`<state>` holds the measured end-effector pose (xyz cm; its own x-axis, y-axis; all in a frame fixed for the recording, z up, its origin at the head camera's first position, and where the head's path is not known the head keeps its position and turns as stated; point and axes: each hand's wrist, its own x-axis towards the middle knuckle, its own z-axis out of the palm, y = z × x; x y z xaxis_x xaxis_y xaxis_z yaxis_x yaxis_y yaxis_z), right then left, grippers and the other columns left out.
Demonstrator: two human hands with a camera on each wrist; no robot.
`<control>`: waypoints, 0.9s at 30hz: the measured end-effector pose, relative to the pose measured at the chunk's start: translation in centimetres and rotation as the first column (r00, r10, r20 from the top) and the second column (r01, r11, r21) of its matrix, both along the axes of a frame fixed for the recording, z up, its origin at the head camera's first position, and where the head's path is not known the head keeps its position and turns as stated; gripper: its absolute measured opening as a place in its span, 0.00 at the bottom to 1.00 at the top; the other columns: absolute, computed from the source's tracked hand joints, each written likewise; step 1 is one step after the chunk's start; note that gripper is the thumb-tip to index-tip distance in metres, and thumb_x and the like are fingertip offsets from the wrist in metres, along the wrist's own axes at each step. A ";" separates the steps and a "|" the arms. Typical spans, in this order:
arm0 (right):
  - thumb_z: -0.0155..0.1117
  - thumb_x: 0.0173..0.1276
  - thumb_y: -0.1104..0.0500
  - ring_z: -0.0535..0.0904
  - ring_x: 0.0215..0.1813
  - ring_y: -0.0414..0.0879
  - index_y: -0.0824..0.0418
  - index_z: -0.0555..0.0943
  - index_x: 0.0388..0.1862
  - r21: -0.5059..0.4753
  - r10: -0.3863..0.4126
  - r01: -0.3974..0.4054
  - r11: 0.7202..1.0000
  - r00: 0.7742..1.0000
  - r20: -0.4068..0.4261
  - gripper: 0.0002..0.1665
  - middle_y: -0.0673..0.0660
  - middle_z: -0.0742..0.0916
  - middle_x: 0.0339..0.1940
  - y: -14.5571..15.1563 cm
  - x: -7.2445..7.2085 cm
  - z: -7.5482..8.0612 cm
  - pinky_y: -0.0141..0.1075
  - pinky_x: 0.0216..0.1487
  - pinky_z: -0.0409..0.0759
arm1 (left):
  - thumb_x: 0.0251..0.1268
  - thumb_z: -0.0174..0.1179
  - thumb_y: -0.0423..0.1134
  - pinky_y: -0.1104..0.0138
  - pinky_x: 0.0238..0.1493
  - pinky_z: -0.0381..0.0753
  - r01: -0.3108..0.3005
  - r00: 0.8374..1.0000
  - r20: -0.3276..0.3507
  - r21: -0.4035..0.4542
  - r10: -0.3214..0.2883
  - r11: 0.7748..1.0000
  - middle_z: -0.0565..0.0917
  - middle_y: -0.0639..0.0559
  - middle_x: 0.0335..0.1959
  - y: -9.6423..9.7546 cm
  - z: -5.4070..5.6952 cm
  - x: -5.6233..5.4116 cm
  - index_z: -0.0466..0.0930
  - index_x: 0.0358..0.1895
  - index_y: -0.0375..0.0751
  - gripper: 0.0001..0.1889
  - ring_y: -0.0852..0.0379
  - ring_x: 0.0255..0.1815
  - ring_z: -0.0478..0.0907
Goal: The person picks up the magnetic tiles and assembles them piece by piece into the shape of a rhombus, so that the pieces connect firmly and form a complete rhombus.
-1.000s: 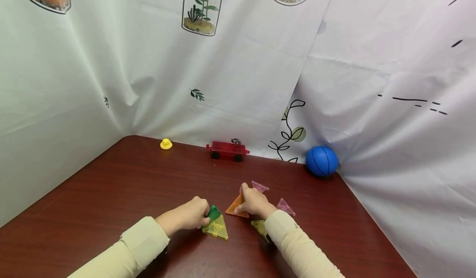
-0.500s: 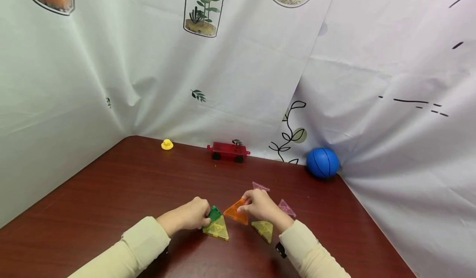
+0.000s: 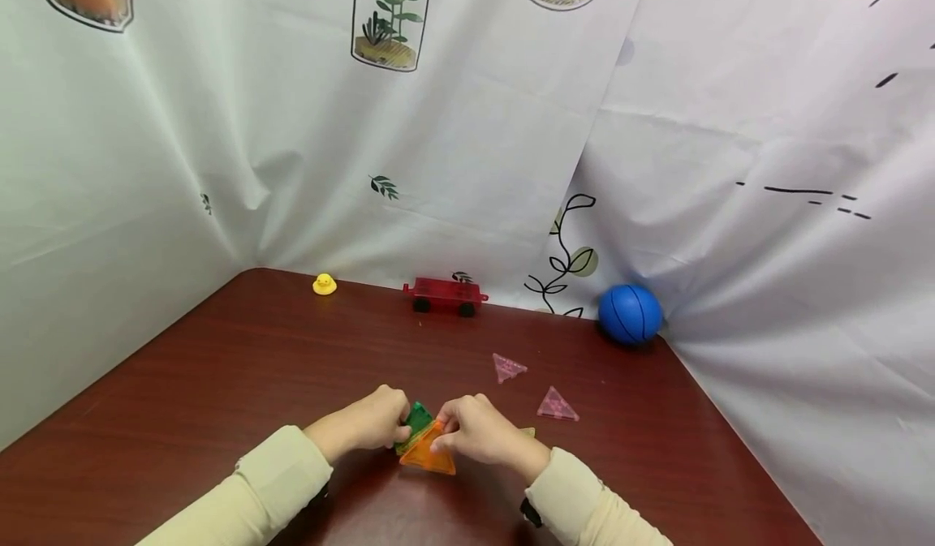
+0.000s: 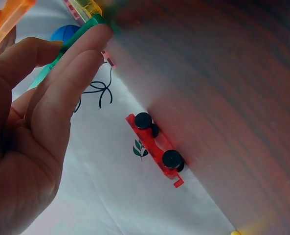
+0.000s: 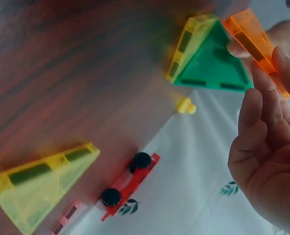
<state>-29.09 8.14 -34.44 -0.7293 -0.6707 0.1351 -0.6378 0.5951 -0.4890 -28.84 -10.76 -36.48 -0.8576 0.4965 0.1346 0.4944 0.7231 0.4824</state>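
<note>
My left hand pinches a green triangular magnetic tile between thumb and fingers. A yellow triangular tile meets the green one along an edge, its base on the table. With thumb and fingertips, my right hand holds an orange triangular tile close beside this pair; in the head view it overlaps most of the yellow tile. A second yellow tile lies on the table, nearly hidden behind the right hand in the head view. Two pink triangular tiles lie beyond the right hand.
Along the table's back edge stand a yellow rubber duck, a red toy wagon with black wheels and a blue ball. A white printed cloth hangs behind and on both sides.
The right hand has lifted the orange tile off the table and carried it left, up to the green and yellow tiles. The left hand has kept its place on the green tile.
</note>
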 end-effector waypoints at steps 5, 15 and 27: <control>0.69 0.47 0.54 0.70 0.21 0.30 0.56 0.78 0.23 0.046 -0.004 0.007 0.999 0.998 -0.062 0.10 0.39 0.78 0.17 -0.6 -0.3 -0.9 0.25 0.30 0.67 | 0.50 0.57 0.30 0.74 0.10 0.61 -0.021 0.999 0.031 -0.011 0.021 1.000 0.66 0.59 0.03 0.1 -0.3 -0.1 0.61 0.08 0.44 0.19 0.64 0.08 0.67; 0.69 0.48 0.55 0.69 0.20 0.30 0.58 0.78 0.23 0.050 -0.020 0.025 0.998 0.995 -0.101 0.10 0.41 0.78 0.17 -1.3 -0.3 -1.3 0.23 0.23 0.68 | 0.47 0.60 0.31 0.74 0.10 0.61 0.031 0.999 0.034 -0.006 -0.030 1.000 0.66 0.63 0.04 -0.4 -0.3 0.0 0.69 0.10 0.43 0.14 0.66 0.07 0.63; 0.69 0.47 0.52 0.69 0.19 0.31 0.57 0.80 0.21 0.054 -0.056 0.062 0.997 0.994 -0.090 0.11 0.41 0.79 0.17 -1.3 -0.6 -1.3 0.23 0.20 0.68 | 0.39 0.63 0.33 0.71 0.20 0.71 0.037 0.999 0.037 -0.014 -0.037 0.999 0.80 0.50 0.24 -0.7 -0.3 -0.1 0.80 0.28 0.32 0.09 0.66 0.17 0.70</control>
